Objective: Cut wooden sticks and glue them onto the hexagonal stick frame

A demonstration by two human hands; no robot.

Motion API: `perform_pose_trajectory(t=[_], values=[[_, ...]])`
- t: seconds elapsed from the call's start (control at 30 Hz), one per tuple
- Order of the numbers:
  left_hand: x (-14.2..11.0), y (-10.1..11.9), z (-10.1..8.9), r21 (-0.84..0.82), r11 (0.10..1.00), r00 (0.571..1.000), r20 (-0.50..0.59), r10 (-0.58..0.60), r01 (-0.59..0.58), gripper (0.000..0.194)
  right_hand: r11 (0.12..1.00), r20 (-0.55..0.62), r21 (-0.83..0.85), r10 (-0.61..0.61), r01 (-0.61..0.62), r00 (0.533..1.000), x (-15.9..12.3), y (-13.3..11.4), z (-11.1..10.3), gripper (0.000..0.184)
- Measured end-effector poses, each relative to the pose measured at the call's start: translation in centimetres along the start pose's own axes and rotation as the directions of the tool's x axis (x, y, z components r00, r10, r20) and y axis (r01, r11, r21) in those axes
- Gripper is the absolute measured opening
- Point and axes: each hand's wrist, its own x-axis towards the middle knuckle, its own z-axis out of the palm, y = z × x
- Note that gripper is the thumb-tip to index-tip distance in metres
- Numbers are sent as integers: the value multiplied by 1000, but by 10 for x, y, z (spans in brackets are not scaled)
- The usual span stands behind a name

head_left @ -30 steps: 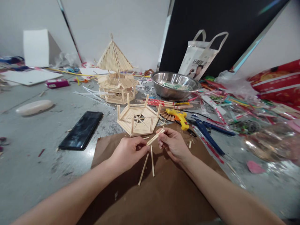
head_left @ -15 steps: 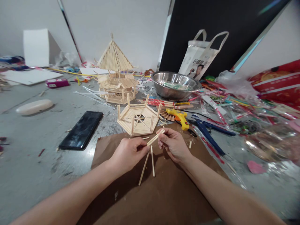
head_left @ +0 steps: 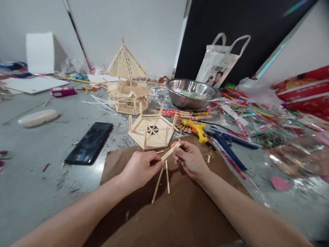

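Two short wooden sticks (head_left: pixel 170 152), side by side, are held between my hands above the brown sheet. My left hand (head_left: pixel 141 168) pinches their lower left end between thumb and fingers. At the upper right end, my right hand (head_left: pixel 189 160) is closed on the same sticks. Below them two loose wooden sticks (head_left: pixel 168 178) lie on the brown sheet (head_left: pixel 190 209). Just beyond my hands sits a hexagonal stick base (head_left: pixel 156 140) with short upright posts. Farther back stands a stick pavilion (head_left: pixel 128 94) with a pointed roof.
A yellow glue gun (head_left: pixel 196 129) and blue-handled pliers (head_left: pixel 228 145) lie right of the base. A black phone (head_left: pixel 89 143) rests at the left. Behind are a metal bowl (head_left: pixel 177 99) and a white bag (head_left: pixel 216 65). Scraps and plastic cover the right side.
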Motion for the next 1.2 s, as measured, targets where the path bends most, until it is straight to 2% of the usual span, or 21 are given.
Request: perform_pose_trajectory(t=[0.13, 0.23, 0.33, 0.43, 0.63, 0.77, 0.97, 1.2], values=[[2, -3, 0, -68, 998, 1000, 7, 2, -2, 20, 999, -8, 41, 22, -22, 1000, 1, 0, -1, 9], [6, -6, -1, -281, 954, 993, 88, -79, 100, 25, 995, 1, 87, 50, -49, 999, 4, -1, -3, 11], [9, -7, -4, -575, 760, 947, 270, -172, 302, 35, 987, 33, 118, 106, -109, 994, 5, -2, -6, 14], [9, -6, -6, -700, 577, 897, 414, -152, 421, 33, 979, 97, 114, 160, -170, 982, 4, -3, -6, 15], [7, -9, -5, -730, 424, 810, 587, -13, 536, 34, 964, 233, 90, 222, -249, 947, 1, 0, -4, 16], [7, -12, -2, -738, 355, 774, 630, 57, 575, 34, 962, 253, 72, 238, -263, 938, 1, 0, -4, 17], [8, -13, 1, -740, 302, 758, 647, 81, 600, 32, 966, 257, 58, 229, -251, 939, -1, -1, -1, 19], [6, -10, 0, -753, 315, 788, 615, 27, 577, 24, 971, 266, 25, 221, -236, 938, -2, 0, -1, 17]])
